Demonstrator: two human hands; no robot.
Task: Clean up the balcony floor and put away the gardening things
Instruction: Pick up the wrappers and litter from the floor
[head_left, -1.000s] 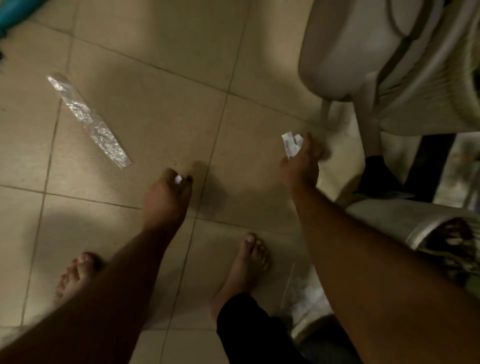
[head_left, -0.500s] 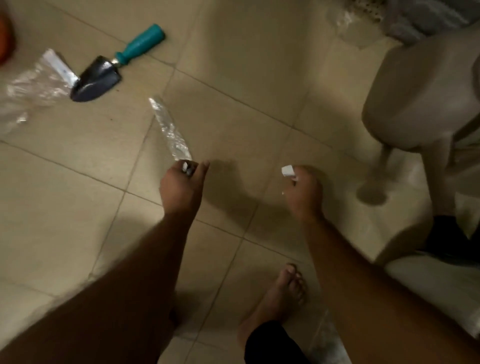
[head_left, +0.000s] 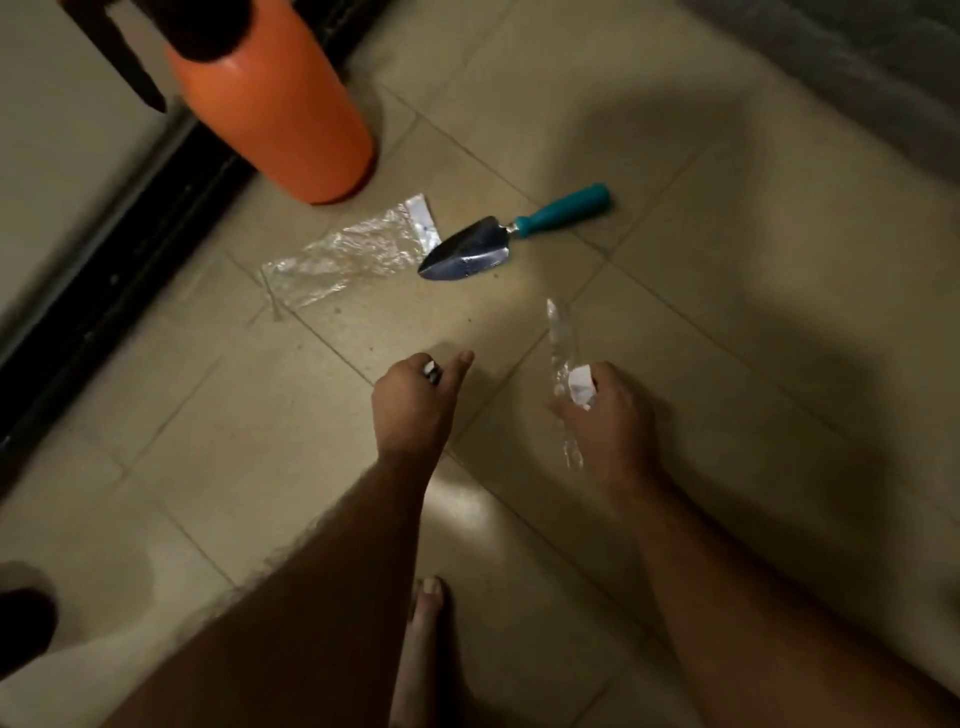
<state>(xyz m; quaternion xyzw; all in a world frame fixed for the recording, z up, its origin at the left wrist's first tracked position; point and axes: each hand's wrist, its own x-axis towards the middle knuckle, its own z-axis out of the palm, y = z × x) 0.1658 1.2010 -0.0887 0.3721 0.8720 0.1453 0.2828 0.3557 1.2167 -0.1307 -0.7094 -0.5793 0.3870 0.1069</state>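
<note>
My left hand (head_left: 415, 410) pinches a small scrap (head_left: 431, 372) between thumb and fingers, low over the tiled floor. My right hand (head_left: 610, 421) holds a crumpled white paper scrap (head_left: 582, 388). A narrow clear plastic strip (head_left: 558, 338) lies on the floor along the thumb side of my right hand; whether the hand touches it I cannot tell. Farther ahead lies a metal trowel (head_left: 480, 252) with a teal handle. Beside its blade is a crumpled clear plastic bag (head_left: 353, 257).
A tall orange container (head_left: 270, 104) stands at the back left next to a dark door track (head_left: 119, 270). My bare foot (head_left: 423, 649) is on the tiles between my arms. A dark round object (head_left: 21, 618) sits at the lower left edge.
The view has swung left, away from the white chair. The trowel, bag and orange container now sit ahead. My right hand has moved beside the plastic strip, and both hands still hold their scraps.
</note>
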